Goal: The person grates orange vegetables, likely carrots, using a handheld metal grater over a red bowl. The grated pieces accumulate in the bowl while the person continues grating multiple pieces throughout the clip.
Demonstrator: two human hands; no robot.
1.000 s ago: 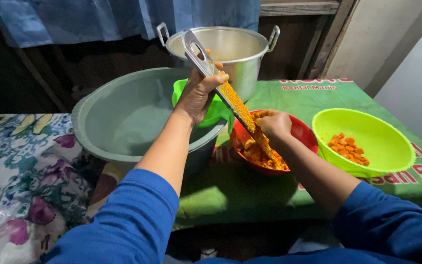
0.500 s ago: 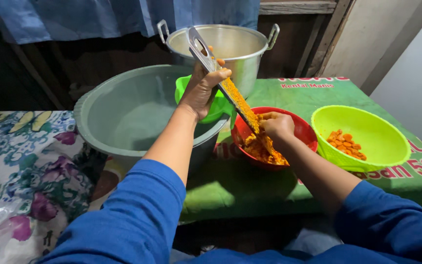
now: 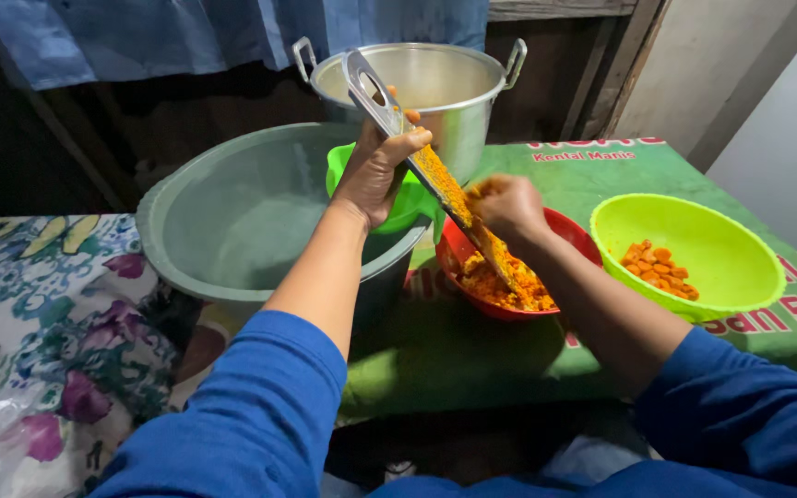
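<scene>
My left hand [image 3: 378, 171] grips the metal handle of a flat grater [image 3: 435, 175], which slants down into a red bowl [image 3: 566, 228]. Orange pulp coats the grater's face. My right hand [image 3: 506, 205] presses a small orange piece against the grater, partway up its blade. Grated orange pulp [image 3: 500, 284] lies heaped in the red bowl under the grater's lower end. Both arms wear blue sleeves.
A lime-green bowl [image 3: 721, 240] with several orange chunks [image 3: 659, 266] stands right of the red bowl. A large grey-green basin [image 3: 232, 221] sits at left, a small green container [image 3: 343, 166] behind my left hand, a metal pot [image 3: 454, 88] at the back. Green printed sheet [image 3: 472, 350] covers the table; floral cloth [image 3: 39, 304] lies left.
My right hand has slid up the grater from near the bowl to the middle of the blade. The left hand keeps the grater at the same slant.
</scene>
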